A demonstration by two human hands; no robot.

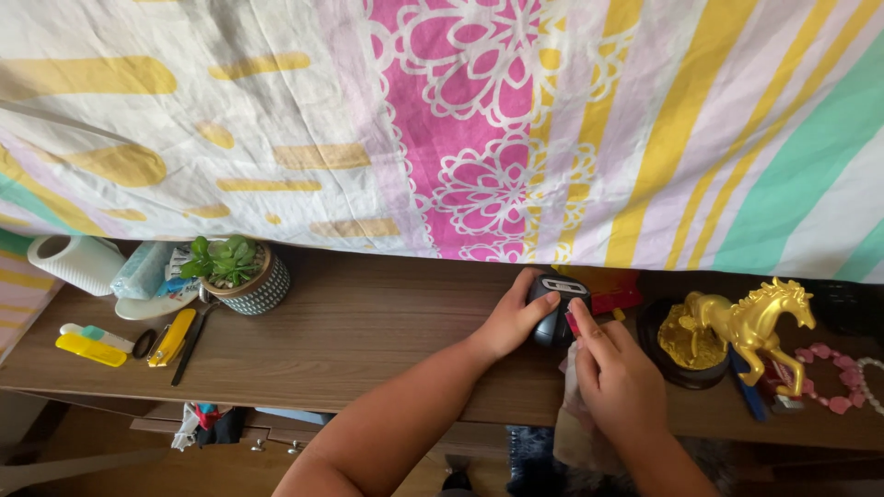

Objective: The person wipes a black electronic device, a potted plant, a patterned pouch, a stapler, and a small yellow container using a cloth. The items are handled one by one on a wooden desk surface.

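On the wooden shelf [350, 340], just left of the gold horse figurine [750, 324], your left hand [509, 322] wraps closed around a small black device [555, 317]. Your right hand [619, 377] pinches a small red piece [573, 323] against it, cloth [573, 419] bunched beneath.

A wooden desk [368, 340] ran beneath a hanging striped and floral cloth [479, 120]. At its left end lay a white paper roll [74, 262], beside a light blue packet [143, 269]. A small potted plant [235, 274] in a patterned pot stood just right of these. In front lay a yellow flat item [89, 350], a yellow cutter [172, 338] and a black pen [191, 345]. At the right end a gold horse figurine [746, 327] stood on a dark base, with a pink bead string [843, 377] near it.
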